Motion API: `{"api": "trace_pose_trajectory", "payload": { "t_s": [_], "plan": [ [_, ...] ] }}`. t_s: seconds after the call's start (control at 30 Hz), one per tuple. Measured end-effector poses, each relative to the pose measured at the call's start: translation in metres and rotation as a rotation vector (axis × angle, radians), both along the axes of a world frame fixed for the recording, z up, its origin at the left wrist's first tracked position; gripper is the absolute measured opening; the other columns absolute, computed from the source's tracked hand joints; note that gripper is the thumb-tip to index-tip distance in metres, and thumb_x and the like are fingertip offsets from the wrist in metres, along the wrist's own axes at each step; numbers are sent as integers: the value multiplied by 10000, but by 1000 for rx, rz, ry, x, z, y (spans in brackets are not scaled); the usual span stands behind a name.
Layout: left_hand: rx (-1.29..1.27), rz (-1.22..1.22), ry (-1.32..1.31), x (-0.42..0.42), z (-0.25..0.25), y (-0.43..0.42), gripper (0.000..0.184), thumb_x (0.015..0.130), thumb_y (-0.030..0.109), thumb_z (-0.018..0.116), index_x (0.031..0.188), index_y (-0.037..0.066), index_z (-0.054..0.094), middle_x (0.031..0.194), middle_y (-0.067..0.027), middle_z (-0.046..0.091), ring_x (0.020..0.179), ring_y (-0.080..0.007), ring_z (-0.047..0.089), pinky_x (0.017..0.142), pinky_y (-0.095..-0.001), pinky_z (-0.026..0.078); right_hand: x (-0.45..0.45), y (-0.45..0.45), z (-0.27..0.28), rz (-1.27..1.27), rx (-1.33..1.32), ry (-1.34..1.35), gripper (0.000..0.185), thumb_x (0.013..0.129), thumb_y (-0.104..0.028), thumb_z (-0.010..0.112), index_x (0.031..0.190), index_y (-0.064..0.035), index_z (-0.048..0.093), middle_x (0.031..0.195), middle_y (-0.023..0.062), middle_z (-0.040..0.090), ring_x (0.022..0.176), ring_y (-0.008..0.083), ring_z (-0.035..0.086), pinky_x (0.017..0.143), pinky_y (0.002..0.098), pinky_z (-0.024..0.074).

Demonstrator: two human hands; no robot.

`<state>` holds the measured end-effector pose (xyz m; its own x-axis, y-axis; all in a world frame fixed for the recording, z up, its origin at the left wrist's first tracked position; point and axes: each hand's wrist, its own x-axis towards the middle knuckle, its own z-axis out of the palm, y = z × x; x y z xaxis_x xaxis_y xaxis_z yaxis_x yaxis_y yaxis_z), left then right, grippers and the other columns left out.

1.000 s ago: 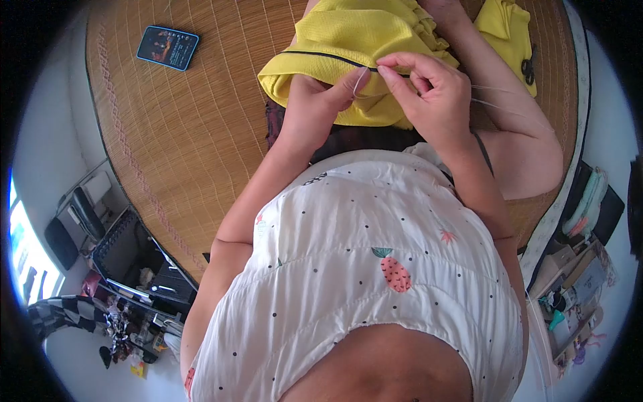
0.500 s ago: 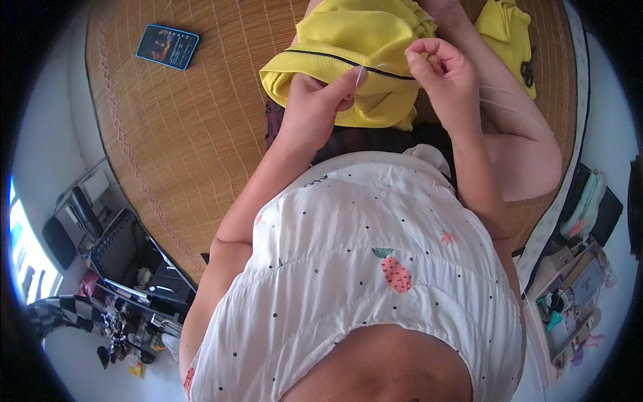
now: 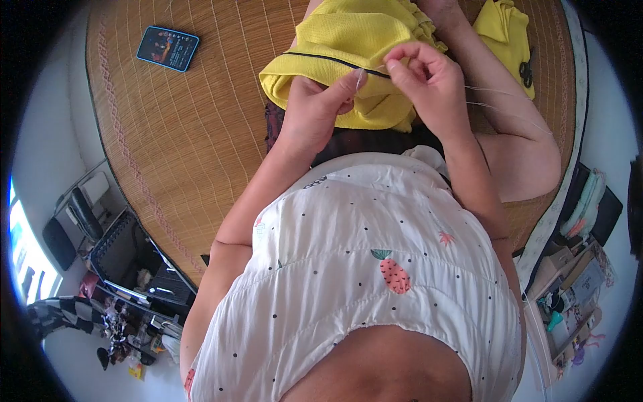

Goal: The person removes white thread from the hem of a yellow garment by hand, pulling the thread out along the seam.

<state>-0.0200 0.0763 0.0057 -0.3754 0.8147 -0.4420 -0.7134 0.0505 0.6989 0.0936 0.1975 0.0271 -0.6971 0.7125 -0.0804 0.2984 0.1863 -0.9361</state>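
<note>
Two hands meet at one yellow cloth (image 3: 355,33), bunched over the person's lap; its dark stripe (image 3: 321,57) slants from upper left to lower right. The left hand (image 3: 318,104) is the nearer, gripping the fold with its thumb on top and the thumb's tip just beside the stripe, where a white thread (image 3: 360,78) shows. The right hand (image 3: 425,74) has thumb and forefinger closed together at the tips, to the right of that thumb and at the stripe's visible right end; whether they pinch anything is too fine to tell. Pale strands (image 3: 487,88) trail behind it across a bent leg (image 3: 516,134). Farther out, dark scissors (image 3: 526,71) lie on a second yellow cloth (image 3: 499,30) at right; a phone (image 3: 167,48) rests at left on the woven mat (image 3: 201,120).
</note>
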Motion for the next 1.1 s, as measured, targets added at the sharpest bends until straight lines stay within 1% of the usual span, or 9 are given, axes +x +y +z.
{"api": "trace_pose_trajectory", "payload": {
  "t_s": [0.13,0.23,0.43,0.63,0.67,0.77,0.83,0.97,1.1],
  "plan": [
    [46,-4,-45,-3,-6,-1,176,780,103,634,917,32,551,785,6,577,603,-45,494,490,-164,366,6,8,-6,-76,-88,42,100,747,-125,626,817,-53,621,531,-89,367,482,-1,323,442,161,281],
    [56,5,-55,-3,-3,-1,167,780,96,631,913,32,553,786,4,579,601,-47,497,488,-167,363,3,1,5,1,-130,32,102,743,-128,635,808,-51,623,533,-90,354,486,-1,316,440,163,275],
    [34,8,17,-1,-2,0,169,781,88,628,924,36,555,794,9,583,611,-46,503,490,-168,363,-1,-3,2,66,-72,1,95,739,-125,640,800,-54,626,523,-89,319,478,6,297,433,173,261],
    [33,15,18,0,-3,0,183,782,95,628,941,43,555,806,11,588,627,-43,510,501,-166,367,2,3,-2,-77,202,-27,82,735,-127,639,762,-53,613,496,-79,310,456,7,291,414,182,252],
    [34,15,21,0,-3,0,185,782,96,628,943,43,555,809,11,589,628,-43,511,502,-167,368,2,3,1,-86,150,-3,94,731,-136,647,751,-52,610,492,-80,310,452,7,288,410,184,248],
    [22,59,128,3,-3,3,206,783,108,630,959,30,557,831,4,595,656,-45,522,515,-172,383,3,-4,12,-72,30,41,133,717,-164,672,725,-50,604,480,-83,312,439,8,280,400,189,235],
    [29,61,229,3,1,3,219,769,89,641,950,-1,557,847,-17,604,705,-73,556,588,-196,434,3,-12,15,-3,3,39,159,709,-183,689,713,-48,604,476,-85,317,433,9,274,396,192,227],
    [74,98,381,6,-3,4,176,757,50,644,898,-31,578,850,-44,619,764,-100,583,670,-224,473,0,-20,13,51,119,-60,172,716,-192,693,712,-41,612,469,-81,339,432,6,289,391,191,231],
    [12,81,487,5,4,4,147,745,36,649,858,-36,589,826,-49,623,738,-101,584,647,-225,474,0,-22,8,15,-40,11,137,746,-154,662,724,-28,614,506,-80,415,459,7,330,418,175,271]
  ]
}}
